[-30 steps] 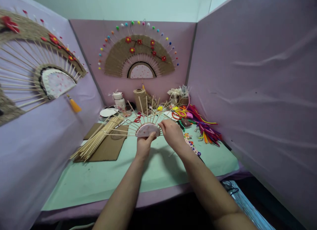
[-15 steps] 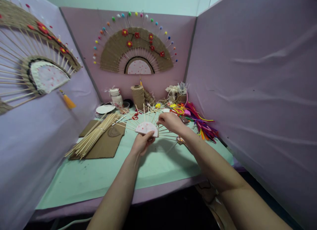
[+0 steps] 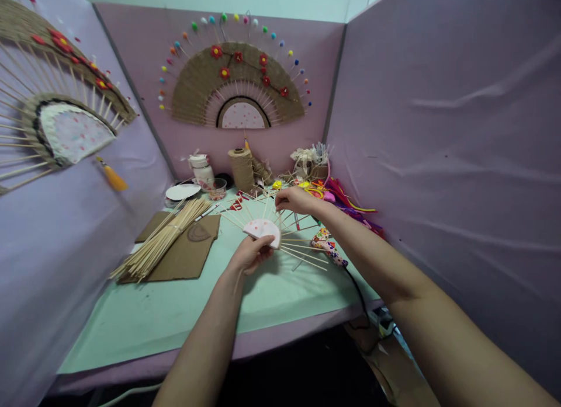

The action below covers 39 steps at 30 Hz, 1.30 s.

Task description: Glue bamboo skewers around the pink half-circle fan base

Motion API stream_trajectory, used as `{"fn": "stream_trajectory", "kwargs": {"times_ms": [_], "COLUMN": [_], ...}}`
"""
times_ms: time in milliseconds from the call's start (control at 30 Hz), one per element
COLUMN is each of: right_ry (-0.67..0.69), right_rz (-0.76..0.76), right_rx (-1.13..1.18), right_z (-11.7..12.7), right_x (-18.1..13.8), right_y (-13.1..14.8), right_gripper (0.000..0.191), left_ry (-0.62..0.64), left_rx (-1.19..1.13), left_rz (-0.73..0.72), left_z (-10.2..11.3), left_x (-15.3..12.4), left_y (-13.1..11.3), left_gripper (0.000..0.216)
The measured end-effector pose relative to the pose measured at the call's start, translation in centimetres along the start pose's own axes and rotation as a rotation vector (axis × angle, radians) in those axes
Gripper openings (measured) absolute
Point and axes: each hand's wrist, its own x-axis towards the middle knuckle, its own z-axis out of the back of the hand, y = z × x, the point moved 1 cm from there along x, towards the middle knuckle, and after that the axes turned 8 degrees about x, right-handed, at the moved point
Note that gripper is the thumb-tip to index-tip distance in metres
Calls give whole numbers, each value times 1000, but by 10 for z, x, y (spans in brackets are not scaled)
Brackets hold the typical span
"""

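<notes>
Near the middle of the table I hold a small unfinished fan, a white half-circle with pink spots and thin wooden sticks spreading from its curved edge. My left hand is closed on its lower straight side, thumb on top of the white face. Just above the right end of the half-circle, my right hand pinches a thin strand that looks like twine, running down to the fan's edge. A flower-patterned glue gun with a black cord lies to the right, beside the stick tips.
A bundle of sticks rests on brown cardboard at the left. Behind stand a twine spool, a white bottle and a white plate. Colourful pipe cleaners lie at the right. A finished fan hangs on the back panel.
My right hand has risen slightly away from the fan's right edge, stretching the strand. The fan has tilted a little, its right side lower. More of the glue gun shows.
</notes>
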Motion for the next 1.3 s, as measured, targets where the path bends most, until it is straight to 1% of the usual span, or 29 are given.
{"fn": "stream_trajectory", "kwargs": {"times_ms": [133,233,300,367,433,500,567,633,733,767,833,900,1100,1300], "right_ry": [10,-35,-134,-268,-426,-604,-665,-653,-668,-677,-694,-703,-694,-738], "right_rz": [9,-35,-91,-157,-203,-198,-132,-105,-139,-150,-164,-161,-151,-233], "right_rx": [2,-31,-67,-106,-140,-153,-137,-112,-64,-46,-24,-22,-6,35], "right_z": [-21,-25,-16,-2,8,6,-12,-39,-79,-88,-99,-101,-96,-98], "right_x": [9,18,22,20,8,-12,-35,-56,-70,-71,-69,-67,-66,-66], "right_y": [1,-3,-6,-3,9,27,46,60,67,67,65,65,67,67], "right_gripper": [2,7,18,28,29,21,16,17,15,14,12,12,13,12], "left_ry": [29,-6,-63,-134,-204,-262,-296,-313,-319,-320,-324,-323,-310,-304], "left_rx": [-14,-58,-109,-179,-267,-356,-422,-468,-505,-509,-514,-521,-493,-448], "left_rz": [52,65,59,35,-15,-86,-154,-212,-277,-292,-317,-344,-388,-424], "left_z": [-1,1,2,3,4,5,4,4,3,2,1,0,-7,-10], "left_x": [0,3,7,10,14,16,16,16,15,14,13,11,7,5], "left_y": [1,3,4,4,4,4,4,4,4,4,4,4,4,6], "left_gripper": [27,25,24,22,20,19,18,18,20,21,22,22,20,27]}}
